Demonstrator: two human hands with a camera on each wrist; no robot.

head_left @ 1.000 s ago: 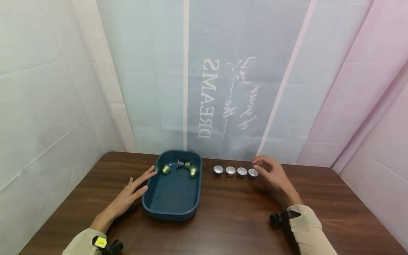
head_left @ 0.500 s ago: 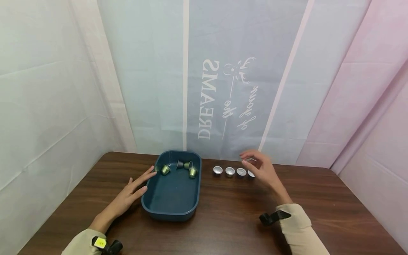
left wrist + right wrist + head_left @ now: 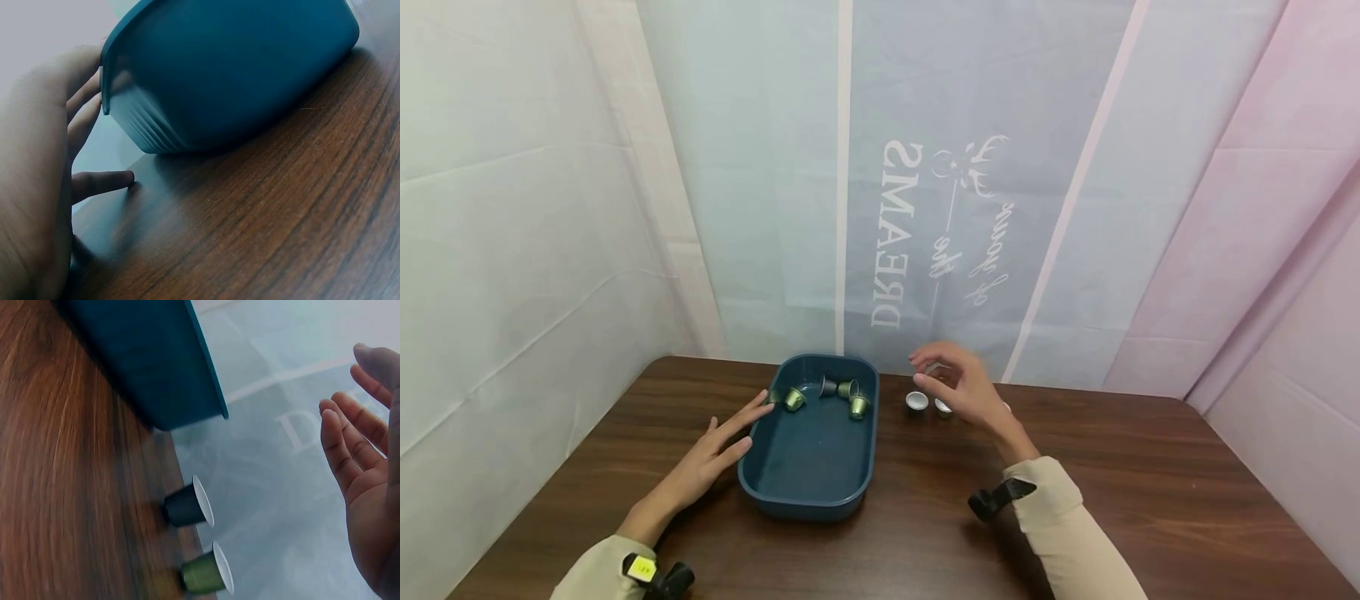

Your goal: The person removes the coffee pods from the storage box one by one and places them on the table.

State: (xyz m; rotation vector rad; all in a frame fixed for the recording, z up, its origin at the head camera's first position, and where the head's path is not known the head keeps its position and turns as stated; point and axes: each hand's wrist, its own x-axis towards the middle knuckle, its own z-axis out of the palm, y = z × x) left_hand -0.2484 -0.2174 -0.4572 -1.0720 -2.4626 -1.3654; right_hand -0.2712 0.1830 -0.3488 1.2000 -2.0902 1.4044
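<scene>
I watched the right hand (image 3: 964, 390), empty and loosely curved, drift left over the capsules (image 3: 917, 402); the left hand (image 3: 698, 467) stayed spread against the bin (image 3: 808, 467).

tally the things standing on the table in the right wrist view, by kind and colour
Green capsule: 1
Dark capsule: 1
Blue bin, partly in view: 1
Total: 3

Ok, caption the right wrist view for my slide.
Empty right hand near a dark capsule and a green capsule on a wooden table beside a blue tray.
</scene>
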